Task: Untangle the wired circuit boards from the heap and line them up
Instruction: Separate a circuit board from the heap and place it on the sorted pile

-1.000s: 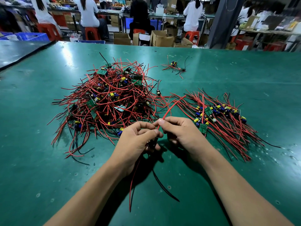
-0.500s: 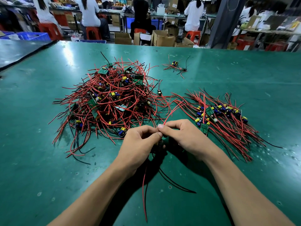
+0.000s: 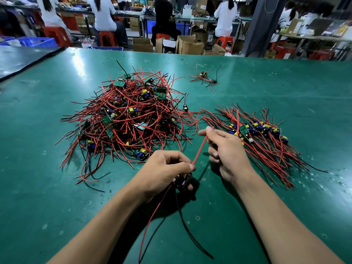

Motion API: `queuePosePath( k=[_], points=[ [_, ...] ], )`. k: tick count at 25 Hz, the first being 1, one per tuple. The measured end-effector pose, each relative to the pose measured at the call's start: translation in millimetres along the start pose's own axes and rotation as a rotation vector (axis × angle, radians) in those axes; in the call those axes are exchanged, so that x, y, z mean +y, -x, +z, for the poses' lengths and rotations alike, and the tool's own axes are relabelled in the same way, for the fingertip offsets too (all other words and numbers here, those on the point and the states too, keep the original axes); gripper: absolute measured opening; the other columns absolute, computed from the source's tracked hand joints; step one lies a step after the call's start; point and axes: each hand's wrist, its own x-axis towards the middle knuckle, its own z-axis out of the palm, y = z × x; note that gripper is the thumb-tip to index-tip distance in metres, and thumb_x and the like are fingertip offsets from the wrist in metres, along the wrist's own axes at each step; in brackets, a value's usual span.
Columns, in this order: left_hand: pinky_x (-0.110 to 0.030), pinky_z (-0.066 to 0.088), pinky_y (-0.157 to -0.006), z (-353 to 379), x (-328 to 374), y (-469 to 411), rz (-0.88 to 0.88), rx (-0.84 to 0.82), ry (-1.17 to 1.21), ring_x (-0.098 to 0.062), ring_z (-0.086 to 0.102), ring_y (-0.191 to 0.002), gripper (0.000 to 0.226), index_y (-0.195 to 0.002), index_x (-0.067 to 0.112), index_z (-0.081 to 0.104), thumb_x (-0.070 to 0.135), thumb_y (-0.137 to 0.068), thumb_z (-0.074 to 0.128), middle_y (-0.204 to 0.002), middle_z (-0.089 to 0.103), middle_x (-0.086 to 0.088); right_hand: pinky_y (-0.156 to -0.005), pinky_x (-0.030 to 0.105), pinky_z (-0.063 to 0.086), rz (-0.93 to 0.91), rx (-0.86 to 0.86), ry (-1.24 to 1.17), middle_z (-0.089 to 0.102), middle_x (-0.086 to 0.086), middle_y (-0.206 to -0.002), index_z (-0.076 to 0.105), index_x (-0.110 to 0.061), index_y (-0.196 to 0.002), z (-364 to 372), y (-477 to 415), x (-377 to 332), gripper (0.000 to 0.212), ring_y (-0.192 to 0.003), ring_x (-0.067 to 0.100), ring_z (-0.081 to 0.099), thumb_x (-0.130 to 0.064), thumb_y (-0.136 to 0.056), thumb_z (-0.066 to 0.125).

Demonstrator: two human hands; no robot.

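A tangled heap [image 3: 129, 119] of small circuit boards with red and black wires lies left of centre on the green table [image 3: 38, 187]. To the right, several boards [image 3: 257, 130] lie in a row with their wires fanned out. My left hand [image 3: 163, 172] grips one small board [image 3: 182, 181], whose red and black wires trail toward me. My right hand [image 3: 226, 151] pinches the far end of a red wire [image 3: 199, 152] from that board, stretched taut between both hands.
A small separate cluster of wired boards [image 3: 204, 77] lies at the back centre. One loose component [image 3: 185, 107] sits between heap and row. Beyond the table's far edge, people sit on red stools at benches among cardboard boxes [image 3: 142, 44].
My hands were together at the board. My right hand has slid away up and right along the red wire, pulling it straight, while my left hand stays holding the board.
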Motion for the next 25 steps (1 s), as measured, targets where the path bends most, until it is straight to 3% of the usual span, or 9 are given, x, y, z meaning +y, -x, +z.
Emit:
queuePosePath(
  k=[4, 6, 8, 11, 14, 17, 23, 25],
  points=[
    [-0.024, 0.048, -0.051, 1, 2, 1, -0.015, -0.033, 0.039, -0.023, 0.063, -0.05, 0.006, -0.079, 0.001, 0.069, 0.001, -0.085, 0.067, -0.064, 0.059, -0.012, -0.032, 0.016, 0.019, 0.158, -0.024, -0.306, 0.035, -0.006, -0.056, 0.058, -0.012, -0.07, 4, 0, -7, 0.034, -0.033, 0.004, 0.025, -0.025, -0.101, 0.053],
    [-0.023, 0.048, -0.051, 1, 2, 0, -0.02, -0.027, 0.063, -0.022, 0.062, -0.049, 0.006, -0.08, 0.002, 0.07, 0.002, -0.085, 0.067, -0.064, 0.06, -0.011, -0.031, 0.017, 0.019, 0.201, -0.01, -0.328, 0.028, -0.005, -0.057, 0.05, -0.015, -0.063, 3, -1, -7, 0.038, -0.032, 0.004, 0.023, -0.023, -0.1, 0.053],
    [-0.024, 0.049, -0.052, 1, 1, 1, -0.025, -0.016, 0.082, -0.022, 0.061, -0.048, 0.007, -0.079, 0.002, 0.071, 0.002, -0.085, 0.067, -0.064, 0.06, -0.011, -0.032, 0.017, 0.019, 0.169, 0.012, -0.267, 0.027, -0.003, -0.059, 0.05, -0.014, -0.063, 3, 0, -6, 0.039, -0.033, 0.005, 0.024, -0.023, -0.1, 0.053],
    [-0.024, 0.05, -0.049, 2, 1, 0, -0.031, 0.032, 0.134, -0.021, 0.061, -0.047, 0.009, -0.08, 0.002, 0.071, 0.003, -0.087, 0.066, -0.062, 0.061, -0.012, -0.036, 0.017, 0.025, 0.033, -0.02, -0.122, 0.035, -0.003, -0.059, 0.065, -0.009, -0.076, 2, 2, -2, 0.032, -0.038, 0.006, 0.03, -0.029, -0.1, 0.057],
    [-0.024, 0.052, -0.048, 1, -1, -2, -0.022, 0.129, 0.211, -0.021, 0.063, -0.049, 0.012, -0.085, 0.0, 0.071, 0.008, -0.091, 0.065, -0.066, 0.065, -0.015, -0.041, 0.02, 0.031, 0.02, -0.222, 0.124, 0.048, 0.001, -0.063, 0.074, -0.01, -0.089, 6, 11, 1, 0.03, -0.045, 0.009, 0.039, -0.038, -0.095, 0.065],
    [-0.027, 0.053, -0.048, 2, -2, -2, -0.006, 0.144, 0.211, -0.021, 0.063, -0.05, 0.015, -0.083, -0.001, 0.07, 0.009, -0.092, 0.064, -0.072, 0.07, -0.018, -0.041, 0.02, 0.034, 0.059, -0.375, 0.383, 0.056, 0.015, -0.064, 0.071, -0.007, -0.096, 12, 18, 4, 0.034, -0.046, 0.013, 0.043, -0.038, -0.1, 0.059],
    [-0.024, 0.05, -0.047, -2, 1, -2, -0.01, 0.081, 0.132, -0.02, 0.06, -0.047, 0.009, -0.08, 0.001, 0.069, 0.006, -0.088, 0.067, -0.065, 0.062, -0.013, -0.036, 0.015, 0.025, 0.116, -0.257, 0.247, 0.049, -0.012, -0.046, 0.073, -0.013, -0.105, 6, 10, -2, 0.023, -0.036, 0.004, 0.036, -0.026, -0.103, 0.054],
    [-0.022, 0.049, -0.047, -2, 2, -2, -0.017, 0.052, 0.101, -0.021, 0.06, -0.047, 0.009, -0.08, 0.002, 0.069, 0.006, -0.088, 0.067, -0.063, 0.062, -0.01, -0.036, 0.014, 0.025, 0.086, -0.17, 0.256, 0.048, -0.013, -0.042, 0.073, -0.015, -0.106, 2, 5, 0, 0.022, -0.033, 0.005, 0.034, -0.024, -0.104, 0.053]
  ],
)
